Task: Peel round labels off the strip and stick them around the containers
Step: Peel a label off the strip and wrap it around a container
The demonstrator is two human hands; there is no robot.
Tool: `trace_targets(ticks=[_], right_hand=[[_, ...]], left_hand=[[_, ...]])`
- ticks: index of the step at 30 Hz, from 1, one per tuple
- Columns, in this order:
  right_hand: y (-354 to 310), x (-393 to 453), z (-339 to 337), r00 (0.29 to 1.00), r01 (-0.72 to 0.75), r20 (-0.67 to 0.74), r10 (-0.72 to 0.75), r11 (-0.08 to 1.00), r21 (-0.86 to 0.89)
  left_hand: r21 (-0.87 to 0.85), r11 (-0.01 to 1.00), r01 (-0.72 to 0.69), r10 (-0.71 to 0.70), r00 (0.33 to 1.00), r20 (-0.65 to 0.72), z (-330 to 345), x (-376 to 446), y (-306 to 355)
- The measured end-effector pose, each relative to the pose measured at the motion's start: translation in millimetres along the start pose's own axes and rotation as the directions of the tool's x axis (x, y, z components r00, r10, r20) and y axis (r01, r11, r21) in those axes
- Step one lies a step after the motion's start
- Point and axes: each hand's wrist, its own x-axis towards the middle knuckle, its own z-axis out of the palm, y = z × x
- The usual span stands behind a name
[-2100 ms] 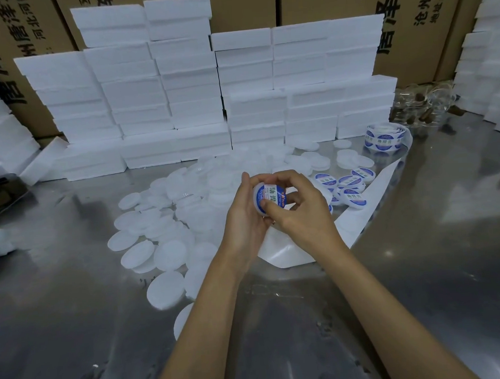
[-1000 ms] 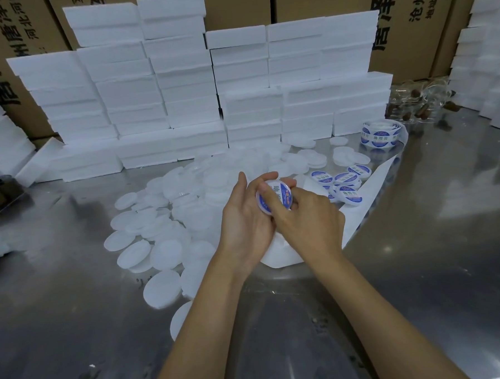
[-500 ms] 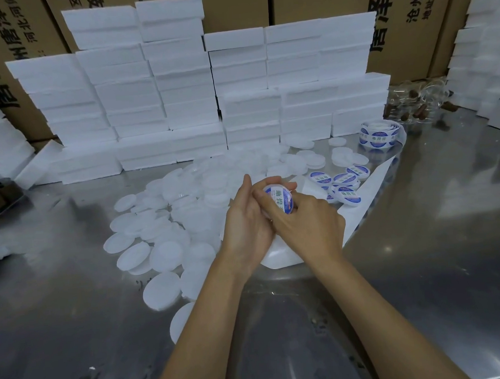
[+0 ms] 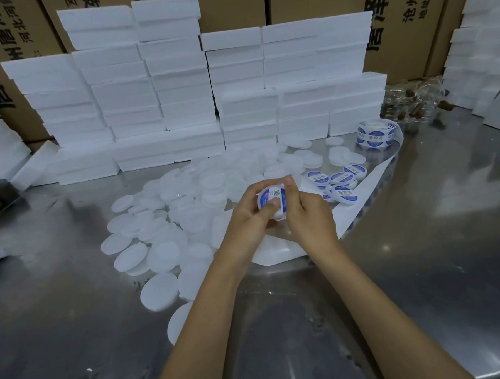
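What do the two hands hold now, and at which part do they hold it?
Both hands hold one round container. The left hand presses its thumb on the labelled face; the right hand grips the rim.

Bare steel table (image 4: 421, 267) right of discs (image 4: 159, 252)

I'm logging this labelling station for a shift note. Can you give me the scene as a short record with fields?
surface: metal table
held item: labelled container, in both hands
left hand: grips container, thumb on label
right hand: grips container's right side
done pile: labelled containers, right of the hands
supply: label roll; unlabelled containers
backdrop: foam boxes
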Motion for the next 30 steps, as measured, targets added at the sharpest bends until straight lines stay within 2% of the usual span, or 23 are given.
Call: trace_targets(ticks=[2, 5, 10, 12, 14, 16, 18, 20, 23, 30], right_hand=[[0, 2, -3, 0.996, 0.038, 0.079, -0.042, 0.998, 0.053], [-2, 2, -6, 0.968, 0.109, 0.222, -0.119, 0.992, 0.057], [-2, 4, -15, 0.935, 0.099, 0.331, -0.129, 0.989, 0.108], [-2, 10, -22, 0.964, 0.082, 0.24, -0.111, 0.988, 0.129], [3, 19, -32, 0.998, 0.061, 0.022, -0.065, 0.986, 0.154], [15, 33, -47, 0.984, 0.018, -0.179, 0.004, 0.993, 0.118], [33, 48, -61, 0.955, -0.07, -0.288, 0.065, 0.998, -0.006], [52, 59, -70, 0.931, -0.18, -0.343, 0.121, 0.973, -0.145], [72, 65, -69, 0.918, -0.284, -0.355, 0.178, 0.919, -0.275], [80, 69, -64, 0.903, -0.338, -0.382, 0.196, 0.874, -0.35]], left_hand=[[0.105, 0.993, -0.058, 0.068, 0.993, -0.094, -4, 0, -2], [0.138, 0.987, -0.08, 0.112, 0.964, -0.239, -9, 0, -4], [0.128, 0.991, -0.042, 0.082, 0.942, -0.324, -8, 1, -6], [0.067, 0.998, 0.003, 0.02, 0.94, -0.342, -8, 3, -3], [-0.027, 0.998, 0.049, -0.055, 0.934, -0.354, -10, 5, -2], [-0.073, 0.995, 0.066, -0.088, 0.928, -0.363, -12, 5, -1], [-0.121, 0.991, 0.054, -0.094, 0.93, -0.355, -14, 5, 0], [-0.139, 0.989, 0.046, -0.092, 0.934, -0.345, -15, 5, 1], [-0.125, 0.991, 0.046, -0.086, 0.937, -0.339, -16, 5, 1], [-0.102, 0.994, 0.035, -0.069, 0.934, -0.351, -16, 2, 4]])
